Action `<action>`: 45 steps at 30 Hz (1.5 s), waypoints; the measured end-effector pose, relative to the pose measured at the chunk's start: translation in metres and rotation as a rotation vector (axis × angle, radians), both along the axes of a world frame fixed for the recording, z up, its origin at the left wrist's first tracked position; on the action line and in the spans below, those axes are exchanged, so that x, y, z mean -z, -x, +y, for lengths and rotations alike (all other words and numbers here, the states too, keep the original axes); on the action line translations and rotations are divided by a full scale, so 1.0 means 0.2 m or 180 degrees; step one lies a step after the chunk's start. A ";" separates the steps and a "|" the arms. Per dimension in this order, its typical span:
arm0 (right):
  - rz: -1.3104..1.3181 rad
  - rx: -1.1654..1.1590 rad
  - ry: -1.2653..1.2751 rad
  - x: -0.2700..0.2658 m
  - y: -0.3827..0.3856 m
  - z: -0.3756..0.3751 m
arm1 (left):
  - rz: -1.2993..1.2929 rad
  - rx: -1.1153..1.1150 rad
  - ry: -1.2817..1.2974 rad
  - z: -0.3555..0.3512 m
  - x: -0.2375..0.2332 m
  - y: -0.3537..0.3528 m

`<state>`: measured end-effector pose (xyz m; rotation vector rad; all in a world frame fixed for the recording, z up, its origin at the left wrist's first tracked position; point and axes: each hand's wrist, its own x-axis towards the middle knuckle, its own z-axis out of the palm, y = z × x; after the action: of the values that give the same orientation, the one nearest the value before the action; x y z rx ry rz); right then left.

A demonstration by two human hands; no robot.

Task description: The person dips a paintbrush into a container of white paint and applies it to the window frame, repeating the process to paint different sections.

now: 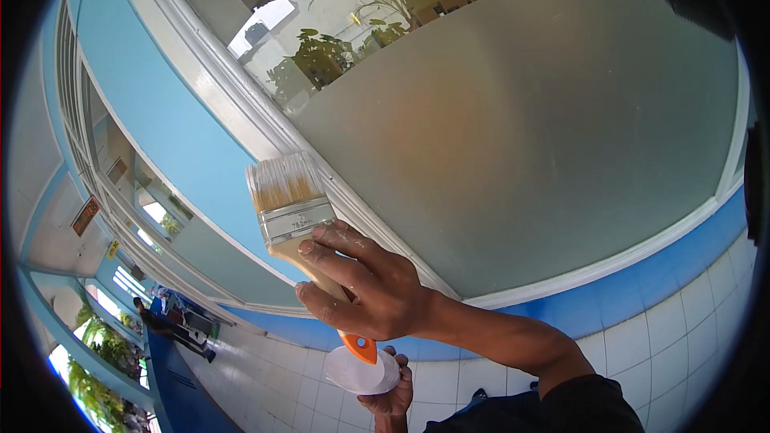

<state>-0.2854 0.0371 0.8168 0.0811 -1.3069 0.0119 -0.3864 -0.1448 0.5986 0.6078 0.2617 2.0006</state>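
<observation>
My right hand (385, 293) is wrapped round the wooden handle of a wide flat paintbrush (298, 220). The brush has a metal ferrule, an orange handle end, and pale bristles whitened at the tips. Its bristles point up at the white window frame (265, 130) beside a light blue wall strip (180, 88); whether they touch is not clear. Lower down, my left hand (397, 393) grips a small round white container (350, 370) from the side. The inside of the container looks white. Pale specks of paint mark the fingers of my right hand.
A large frosted window pane (513, 152) fills the right, with plants showing above the frosting. Below it run a blue wall base (577, 305) and a white tiled floor (658, 333). Another person (168, 327) is at the far left, near a blue ledge (188, 397).
</observation>
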 end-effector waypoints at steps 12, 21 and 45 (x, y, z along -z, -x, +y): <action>-0.0190 0.0021 0.0249 0.18 -0.08 -0.01 | -0.0187 -0.0132 0.0081 0.01 0.08 0.04; 0.0020 -0.0379 0.0030 0.05 -0.09 -0.04 | -0.0194 -0.0243 -0.0035 0.01 0.07 0.04; -0.0153 -0.0188 0.0327 0.26 -0.06 0.01 | -0.0085 -0.0344 0.0044 0.03 0.02 0.01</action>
<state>-0.2725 0.0383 0.7653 0.0317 -1.3493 0.1319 -0.3888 -0.1397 0.5945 0.5683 0.2975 2.1075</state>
